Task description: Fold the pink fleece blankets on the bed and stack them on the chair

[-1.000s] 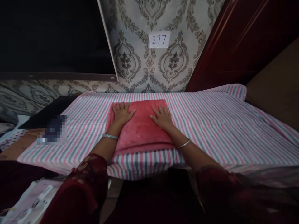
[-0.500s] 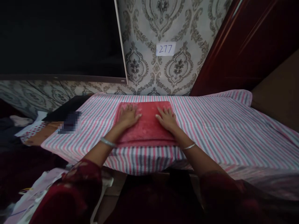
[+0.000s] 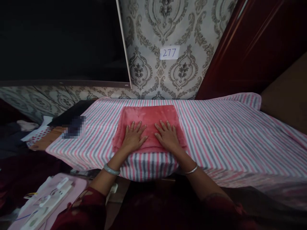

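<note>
- The left hand (image 3: pixel 134 137) lies flat on a folded red towel (image 3: pixel 150 115), palm down, fingers spread wide, holding nothing.
- The right hand (image 3: pixel 168 137) lies just beside it on the same towel, also flat and spread wide, gripping nothing.
- The towel rests on a pink, grey and white striped cloth (image 3: pixel 227 134), close to the cloth's near edge, which hangs down below the hands.
- Each wrist wears a bangle: left (image 3: pixel 111 169), right (image 3: pixel 192 170).
- On the patterned wall (image 3: pixel 148 70) behind hangs a paper label (image 3: pixel 169 52) reading 277, beside a dark screen (image 3: pixel 59 38).
</note>
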The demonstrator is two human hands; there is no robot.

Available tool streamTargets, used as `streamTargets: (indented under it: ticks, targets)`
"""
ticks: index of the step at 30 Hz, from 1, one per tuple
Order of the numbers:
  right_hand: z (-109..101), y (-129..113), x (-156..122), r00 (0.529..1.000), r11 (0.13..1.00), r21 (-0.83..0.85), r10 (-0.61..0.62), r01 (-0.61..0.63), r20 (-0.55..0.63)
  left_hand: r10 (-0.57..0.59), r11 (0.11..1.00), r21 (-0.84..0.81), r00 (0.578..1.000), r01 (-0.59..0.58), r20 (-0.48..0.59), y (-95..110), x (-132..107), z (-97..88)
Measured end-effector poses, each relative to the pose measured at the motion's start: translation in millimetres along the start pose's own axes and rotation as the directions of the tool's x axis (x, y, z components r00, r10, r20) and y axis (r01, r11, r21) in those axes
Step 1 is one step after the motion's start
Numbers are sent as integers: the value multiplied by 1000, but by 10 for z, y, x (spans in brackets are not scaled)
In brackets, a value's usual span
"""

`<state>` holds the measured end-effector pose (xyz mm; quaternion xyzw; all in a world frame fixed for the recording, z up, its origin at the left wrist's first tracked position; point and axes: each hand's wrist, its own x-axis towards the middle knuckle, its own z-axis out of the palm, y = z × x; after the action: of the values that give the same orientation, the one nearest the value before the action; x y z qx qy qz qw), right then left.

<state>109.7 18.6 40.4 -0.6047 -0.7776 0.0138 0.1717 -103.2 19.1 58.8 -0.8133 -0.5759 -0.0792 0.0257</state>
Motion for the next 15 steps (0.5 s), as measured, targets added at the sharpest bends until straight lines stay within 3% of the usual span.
streamTargets:
  ticks: [5, 10, 15]
  targets:
    - [-33, 295, -362, 998, 998, -17, -67, 67, -12, -61, 993, 98, 993, 71, -101, -256, -363, -89]
    - [68, 675, -749, 976, 980, 30, -194, 198, -100, 99, 995, 34, 980, -95, -170, -706, -707, 78]
    - [229, 775, -759, 946, 961, 105, -227, 256, -231, 129, 988, -60, 973, -143, -192, -831, -750, 170]
